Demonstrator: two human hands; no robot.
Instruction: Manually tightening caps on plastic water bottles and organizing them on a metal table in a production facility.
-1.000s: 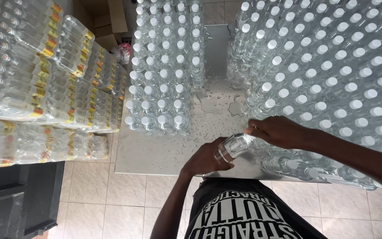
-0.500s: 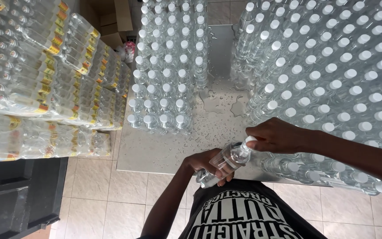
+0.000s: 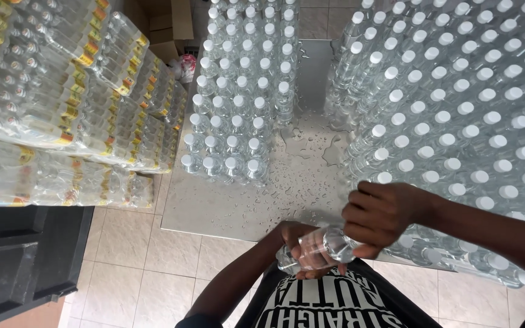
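A clear plastic water bottle [image 3: 323,246] lies tilted between both hands, just in front of my chest at the near edge of a wet metal table [image 3: 238,206]. My left hand [image 3: 293,249] grips the bottle's body from below. My right hand [image 3: 384,215] is closed over the bottle's top end, hiding the cap. Several upright white-capped bottles [image 3: 238,115] stand in rows on the table, and a larger block of capped bottles [image 3: 463,103] fills the right side.
Shrink-wrapped packs of bottles [image 3: 50,109] are stacked high on the left. Cardboard boxes [image 3: 174,30] sit at the far end. A dark cabinet [image 3: 19,255] stands at lower left on a tiled floor [image 3: 153,267]. Water drops dot the table's middle strip.
Both hands and the bottle have come slightly lower and closer to my body, with my right hand still wrapped over the bottle's top. The view has shifted a little.
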